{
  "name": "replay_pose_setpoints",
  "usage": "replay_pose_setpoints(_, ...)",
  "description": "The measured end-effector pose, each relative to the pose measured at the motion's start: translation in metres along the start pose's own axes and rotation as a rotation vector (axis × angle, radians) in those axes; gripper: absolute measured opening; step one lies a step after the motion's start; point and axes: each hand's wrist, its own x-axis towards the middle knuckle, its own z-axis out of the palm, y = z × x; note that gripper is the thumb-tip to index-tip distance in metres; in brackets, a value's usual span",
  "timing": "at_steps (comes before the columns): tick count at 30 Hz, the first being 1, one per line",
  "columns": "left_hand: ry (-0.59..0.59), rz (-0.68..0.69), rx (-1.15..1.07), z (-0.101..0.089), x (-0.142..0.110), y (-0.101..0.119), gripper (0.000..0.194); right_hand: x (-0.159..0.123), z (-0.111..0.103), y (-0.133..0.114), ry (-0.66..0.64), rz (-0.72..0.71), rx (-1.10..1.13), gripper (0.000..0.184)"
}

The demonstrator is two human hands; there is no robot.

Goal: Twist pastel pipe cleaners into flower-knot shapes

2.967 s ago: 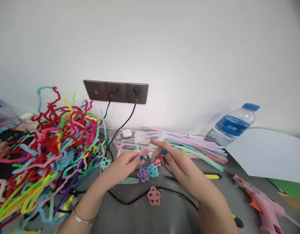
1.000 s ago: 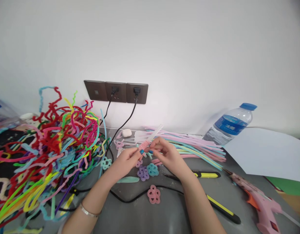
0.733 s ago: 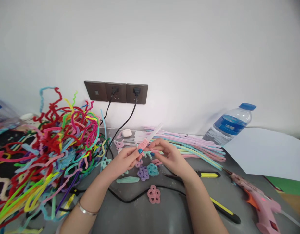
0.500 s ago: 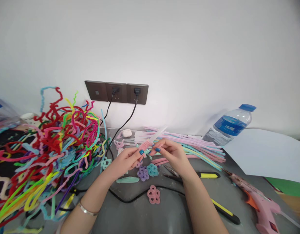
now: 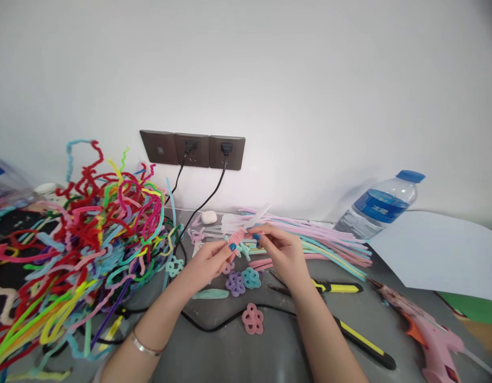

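A pink pipe cleaner (image 5: 237, 237) is wound in a tight coil around a translucent white stick (image 5: 259, 215), which points up and to the right. My left hand (image 5: 212, 262) grips the coil's lower end between thumb and fingers. Just to its right, my right hand (image 5: 281, 250) is closed in a pinch on the pipe cleaner's loose part, beside the coil. Below the hands lie a purple looped flower (image 5: 235, 284), a blue one (image 5: 251, 277) and a pink one (image 5: 253, 319). A mint flower (image 5: 174, 266) sits left of my left hand.
A big tangle of coloured pipe cleaners (image 5: 98, 239) covers the left side. Straight pastel pipe cleaners (image 5: 310, 234) lie behind my hands. Yellow-black pliers (image 5: 342, 288), a pink glue gun (image 5: 433, 340), a water bottle (image 5: 382, 205) and white paper (image 5: 441, 255) are to the right. A black cable (image 5: 208, 330) crosses the table.
Three seconds ago my right index finger was stretched out over the stick; now that hand pinches the pink pipe cleaner. It has shifted slightly around the coil since, while my left hand keeps its grip.
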Motion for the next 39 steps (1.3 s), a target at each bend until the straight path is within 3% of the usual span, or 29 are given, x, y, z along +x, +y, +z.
replay_pose_setpoints(7,0.051,0.047,0.203,0.0,0.001,-0.006,0.037,0.004,0.001,0.003,0.01,0.162,0.157,0.026)
replay_pose_setpoints(17,0.061,0.066,-0.008,0.01,0.006,-0.009,0.041,0.002,0.012,0.01,0.1,0.275,0.343,0.022)
replay_pose_setpoints(22,0.08,0.075,-0.015,0.013,0.006,-0.008,0.041,0.001,0.017,0.004,0.023,0.304,0.463,0.026)
replay_pose_setpoints(27,0.073,0.101,0.055,0.013,0.006,-0.01,0.043,0.002,0.018,0.002,0.048,0.315,0.481,0.032)
replay_pose_setpoints(39,0.174,0.156,0.309,0.012,0.008,-0.011,0.032,0.0,0.012,0.007,-0.161,0.343,0.311,0.031)
